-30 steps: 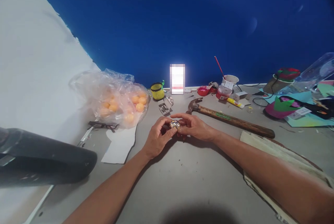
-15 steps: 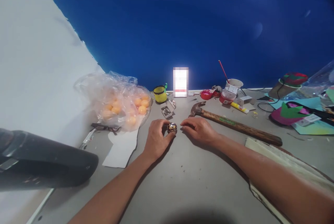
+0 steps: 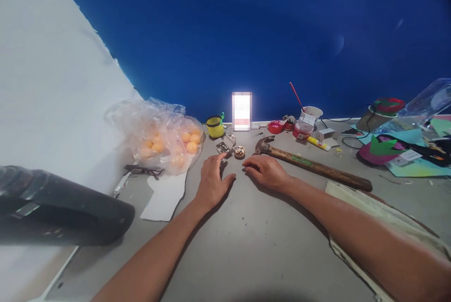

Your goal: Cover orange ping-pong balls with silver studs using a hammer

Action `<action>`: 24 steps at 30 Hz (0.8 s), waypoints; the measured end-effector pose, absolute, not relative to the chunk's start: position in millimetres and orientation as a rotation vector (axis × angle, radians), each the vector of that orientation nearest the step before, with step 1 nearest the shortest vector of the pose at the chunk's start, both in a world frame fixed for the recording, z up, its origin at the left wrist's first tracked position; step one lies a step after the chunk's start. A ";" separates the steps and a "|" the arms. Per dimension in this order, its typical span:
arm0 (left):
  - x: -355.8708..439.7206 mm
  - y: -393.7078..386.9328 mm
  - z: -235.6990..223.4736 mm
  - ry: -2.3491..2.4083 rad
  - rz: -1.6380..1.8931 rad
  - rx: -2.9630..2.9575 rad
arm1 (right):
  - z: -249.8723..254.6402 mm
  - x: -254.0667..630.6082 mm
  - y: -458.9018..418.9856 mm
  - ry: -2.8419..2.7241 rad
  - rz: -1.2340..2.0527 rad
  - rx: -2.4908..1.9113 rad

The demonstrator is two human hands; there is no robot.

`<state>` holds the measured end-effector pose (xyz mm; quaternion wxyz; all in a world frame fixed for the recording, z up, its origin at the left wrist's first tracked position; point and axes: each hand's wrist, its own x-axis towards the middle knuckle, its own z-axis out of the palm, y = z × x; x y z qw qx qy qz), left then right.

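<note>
A small shiny metallic ball [image 3: 239, 152] with a studded-looking surface rests on the grey table. Just left of it lies a small open box [image 3: 222, 146] of tiny silvery pieces, too small to make out exactly. My left hand [image 3: 213, 181] is open, its thumb apart and its forefinger reaching up to the box's near edge. Whether that fingertip touches the box I cannot tell. My right hand [image 3: 267, 173] rests on the table below the ball, its fingers curled together; what they may hold is hidden. Beyond it lies a claw hammer [image 3: 310, 163] with a wooden handle.
Plastic bags [image 3: 165, 137] of orange balls, eyeglasses [image 3: 144, 170] and white paper [image 3: 165, 198] lie left, behind a dark cylinder [image 3: 66, 208]. A yellow cup [image 3: 215, 127] and lit screen [image 3: 242, 109] stand behind. Rightward are a glue stick [image 3: 318, 143], white cup [image 3: 311, 113] and folded cloth [image 3: 373, 222].
My left hand has let go of the metallic ball and opened. The ball now sits farther back, beside the box. My right hand has kept nearly the same place and shape.
</note>
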<state>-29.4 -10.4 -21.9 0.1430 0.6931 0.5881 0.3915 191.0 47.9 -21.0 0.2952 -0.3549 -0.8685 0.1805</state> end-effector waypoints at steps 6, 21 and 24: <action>-32.9 -7.7 -26.6 1.690 1.159 2.009 | 5.3 197.5 57.4 -2.201 0.508 -1.203; -32.3 -3.9 -38.1 1.766 1.152 2.109 | 87.3 73.7 99.7 -2.998 -0.096 -1.332; -29.7 -4.4 -37.9 1.809 1.098 2.115 | 79.7 65.5 104.7 -3.018 -0.118 -1.374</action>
